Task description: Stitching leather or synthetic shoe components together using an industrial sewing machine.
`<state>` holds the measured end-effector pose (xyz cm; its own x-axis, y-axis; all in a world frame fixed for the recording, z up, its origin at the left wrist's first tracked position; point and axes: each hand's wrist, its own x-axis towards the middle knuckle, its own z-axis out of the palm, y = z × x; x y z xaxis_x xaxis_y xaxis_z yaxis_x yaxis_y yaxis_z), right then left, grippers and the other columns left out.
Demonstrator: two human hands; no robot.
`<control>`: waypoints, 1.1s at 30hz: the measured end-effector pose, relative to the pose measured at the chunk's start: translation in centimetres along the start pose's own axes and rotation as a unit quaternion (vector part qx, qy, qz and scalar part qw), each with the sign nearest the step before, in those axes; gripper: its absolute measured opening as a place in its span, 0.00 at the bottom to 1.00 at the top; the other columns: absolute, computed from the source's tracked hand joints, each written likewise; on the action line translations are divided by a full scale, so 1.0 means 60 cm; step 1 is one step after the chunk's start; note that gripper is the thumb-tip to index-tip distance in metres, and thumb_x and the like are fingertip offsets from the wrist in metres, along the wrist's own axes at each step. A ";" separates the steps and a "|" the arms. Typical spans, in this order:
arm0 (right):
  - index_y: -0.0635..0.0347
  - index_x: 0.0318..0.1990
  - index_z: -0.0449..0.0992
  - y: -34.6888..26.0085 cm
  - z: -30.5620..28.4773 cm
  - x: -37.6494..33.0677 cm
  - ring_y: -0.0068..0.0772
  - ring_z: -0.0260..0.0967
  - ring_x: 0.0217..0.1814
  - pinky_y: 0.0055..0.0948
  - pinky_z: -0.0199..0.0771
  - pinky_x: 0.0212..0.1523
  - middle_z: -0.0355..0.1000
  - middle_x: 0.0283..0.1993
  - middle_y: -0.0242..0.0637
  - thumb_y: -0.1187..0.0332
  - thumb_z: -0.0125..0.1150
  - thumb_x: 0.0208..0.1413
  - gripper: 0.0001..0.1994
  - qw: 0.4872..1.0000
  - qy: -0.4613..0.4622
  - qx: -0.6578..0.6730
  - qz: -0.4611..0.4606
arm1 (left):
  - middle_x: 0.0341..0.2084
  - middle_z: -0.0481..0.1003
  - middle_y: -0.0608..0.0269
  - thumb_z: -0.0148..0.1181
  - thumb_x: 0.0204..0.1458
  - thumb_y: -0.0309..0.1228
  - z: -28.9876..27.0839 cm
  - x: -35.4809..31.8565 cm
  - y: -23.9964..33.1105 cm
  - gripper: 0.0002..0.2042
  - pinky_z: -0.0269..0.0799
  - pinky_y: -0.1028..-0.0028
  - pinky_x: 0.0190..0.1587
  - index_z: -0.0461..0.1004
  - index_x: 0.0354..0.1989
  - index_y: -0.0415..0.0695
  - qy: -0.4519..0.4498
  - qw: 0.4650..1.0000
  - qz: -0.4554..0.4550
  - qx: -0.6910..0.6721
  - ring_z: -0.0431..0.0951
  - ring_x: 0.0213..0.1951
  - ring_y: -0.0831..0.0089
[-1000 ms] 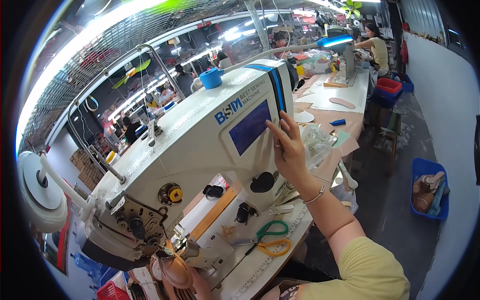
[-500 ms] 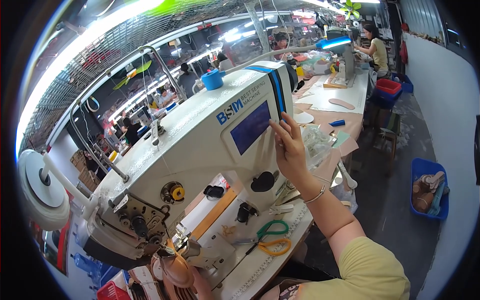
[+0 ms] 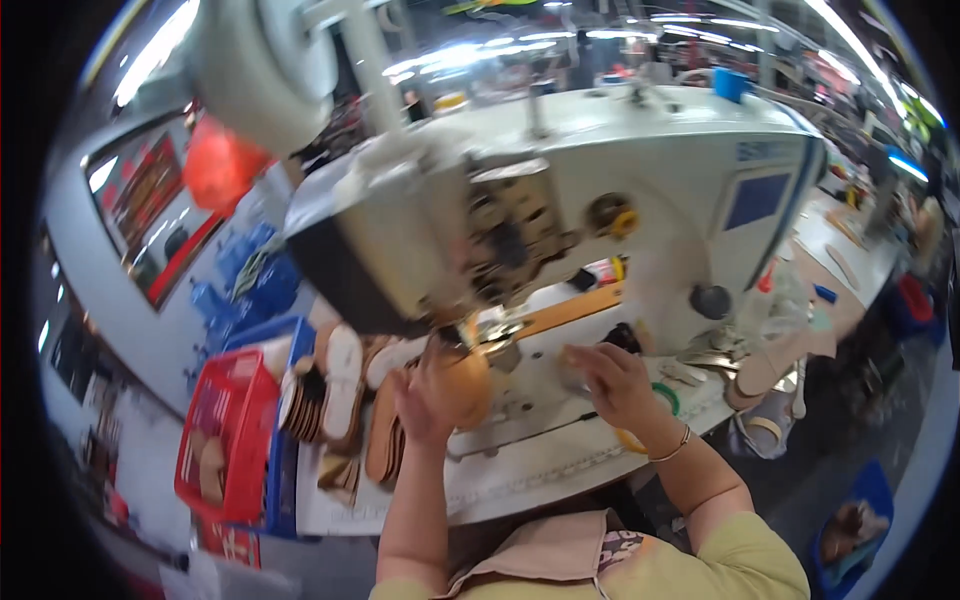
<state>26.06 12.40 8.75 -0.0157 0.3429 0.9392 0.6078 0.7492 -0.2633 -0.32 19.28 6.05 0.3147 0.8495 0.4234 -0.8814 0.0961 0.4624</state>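
A white sewing machine (image 3: pixel 660 170) stands before me. Beneath its needle area is a rounded tan leather shoe upper (image 3: pixel 463 388). My left hand (image 3: pixel 425 395) is closed on the left side of this piece; some of the fingers are hidden behind it. To the right of the needle, my right hand (image 3: pixel 612 385) hovers above the work surface, fingers loosely bent and apart, with nothing visible in them. It is slightly blurred. Partly covered by that hand and wrist are scissors (image 3: pixel 666 398) with one green and one orange handle loop.
Stacked shoe soles (image 3: pixel 380 430) lie left of the needle. A red basket (image 3: pixel 235 425) sits by a blue crate (image 3: pixel 285 470) at the table's left end. A large thread cone (image 3: pixel 260 70) juts overhead. More pieces and a plastic bag (image 3: pixel 775 310) lie at right.
My right hand has come down from the machine's screen to beside the needle area. The view has swung left, bringing the soles and baskets in. My left hand stays at the shoe upper.
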 end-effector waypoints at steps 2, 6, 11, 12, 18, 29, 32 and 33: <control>0.59 0.44 0.74 -0.016 0.050 -0.004 0.30 0.69 0.24 0.23 0.69 0.25 0.70 0.26 0.37 0.83 0.50 0.47 0.16 0.989 -0.137 0.030 0.045 | 0.54 0.65 0.58 0.45 0.58 0.50 0.018 0.001 0.018 0.26 0.59 0.62 0.58 0.62 0.55 0.40 0.056 0.998 -0.011 0.021 0.65 0.56 0.62; 0.58 0.44 0.74 -0.024 0.120 0.013 0.28 0.68 0.23 0.23 0.68 0.25 0.68 0.24 0.37 0.82 0.52 0.46 0.16 0.984 -0.107 0.078 0.117 | 0.47 0.71 0.61 0.46 0.58 0.44 0.017 0.034 0.035 0.20 0.66 0.67 0.51 0.67 0.47 0.38 0.060 0.991 -0.096 0.072 0.71 0.48 0.68; 0.56 0.44 0.74 -0.029 0.152 0.026 0.29 0.66 0.21 0.23 0.66 0.24 0.67 0.23 0.37 0.82 0.54 0.45 0.17 0.992 -0.082 0.052 0.084 | 0.36 0.76 0.60 0.48 0.57 0.37 -0.003 0.065 0.035 0.13 0.71 0.71 0.44 0.71 0.39 0.39 0.121 0.966 -0.183 0.138 0.76 0.38 0.71; 0.56 0.44 0.74 -0.030 0.153 0.026 0.29 0.65 0.21 0.23 0.66 0.24 0.66 0.23 0.37 0.82 0.54 0.45 0.17 0.990 -0.083 0.062 0.092 | 0.36 0.76 0.60 0.48 0.57 0.37 -0.007 0.068 0.034 0.13 0.71 0.71 0.44 0.71 0.39 0.39 0.118 0.967 -0.179 0.135 0.76 0.38 0.71; 0.55 0.44 0.75 -0.027 0.152 0.023 0.28 0.63 0.20 0.23 0.64 0.23 0.65 0.22 0.36 0.84 0.54 0.45 0.18 0.985 -0.109 0.079 0.108 | 0.34 0.76 0.59 0.48 0.55 0.33 -0.020 0.080 0.031 0.11 0.72 0.70 0.42 0.72 0.39 0.40 0.125 0.965 -0.198 0.122 0.76 0.36 0.70; 0.50 0.47 0.73 -0.022 0.152 0.023 0.31 0.64 0.20 0.26 0.65 0.22 0.65 0.24 0.34 0.84 0.56 0.41 0.23 0.986 -0.117 0.090 0.083 | 0.37 0.75 0.59 0.48 0.55 0.33 -0.025 0.078 0.036 0.11 0.71 0.69 0.45 0.71 0.42 0.40 0.116 0.964 -0.198 0.136 0.76 0.38 0.69; 0.50 0.47 0.73 -0.033 0.151 0.026 0.32 0.63 0.20 0.26 0.64 0.21 0.65 0.23 0.34 0.84 0.55 0.41 0.23 0.987 -0.121 0.080 0.063 | 0.38 0.75 0.59 0.48 0.55 0.33 -0.042 0.073 0.038 0.12 0.71 0.69 0.45 0.71 0.42 0.40 0.112 0.965 -0.193 0.139 0.76 0.39 0.69; 0.52 0.47 0.73 -0.035 0.144 0.029 0.32 0.63 0.20 0.25 0.64 0.21 0.65 0.23 0.34 0.84 0.55 0.41 0.23 0.990 -0.126 0.054 0.037 | 0.38 0.75 0.59 0.49 0.55 0.34 -0.049 0.071 0.040 0.13 0.71 0.68 0.46 0.71 0.43 0.40 0.128 0.965 -0.176 0.146 0.76 0.39 0.67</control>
<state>17.92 16.34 9.04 -0.1811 0.5192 0.8352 0.5271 0.7682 -0.3632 -2.15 24.63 6.70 0.4461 0.8949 0.0115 -0.5882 0.2834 0.7575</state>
